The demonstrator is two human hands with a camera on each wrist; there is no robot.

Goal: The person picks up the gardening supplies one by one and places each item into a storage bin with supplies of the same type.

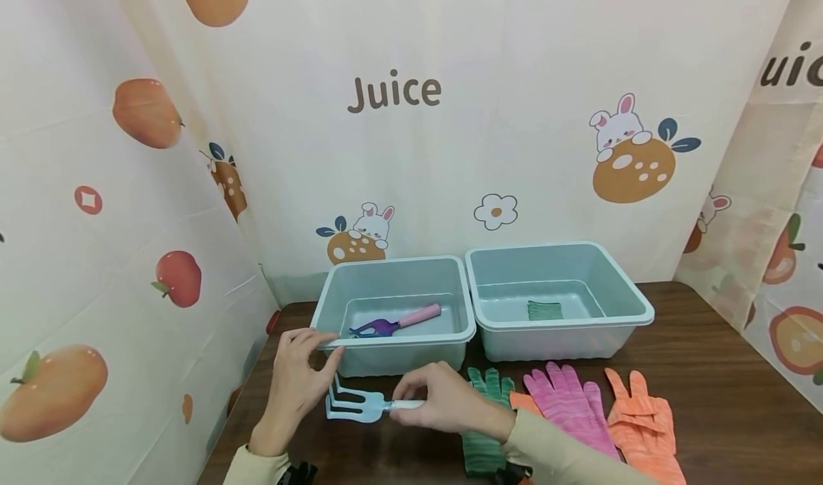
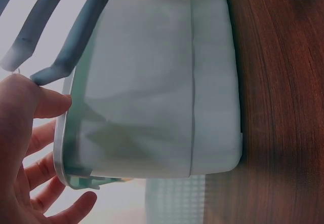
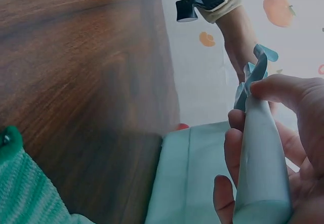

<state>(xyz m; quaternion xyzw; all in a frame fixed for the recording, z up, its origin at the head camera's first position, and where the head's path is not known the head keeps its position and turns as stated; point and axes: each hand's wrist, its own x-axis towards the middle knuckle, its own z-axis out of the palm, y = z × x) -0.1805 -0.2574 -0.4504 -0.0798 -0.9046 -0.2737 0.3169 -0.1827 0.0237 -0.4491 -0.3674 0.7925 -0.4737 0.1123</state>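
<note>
My right hand holds a light blue hand rake by its pale handle, thumb laid along the handle's neck in the right wrist view. The bent tines point left, in front of the left pale blue bin. At that bin's front left corner, my left hand pinches the rim, with the thumb outside and the fingers over the edge in the left wrist view. The rake's tines pass close by the left thumb. Inside the left bin lies a small purple garden tool with a pink handle.
A second pale blue bin stands to the right, with a green knitted piece inside. Green, pink and orange gloves lie on the dark wooden table. A printed curtain hangs behind the bins.
</note>
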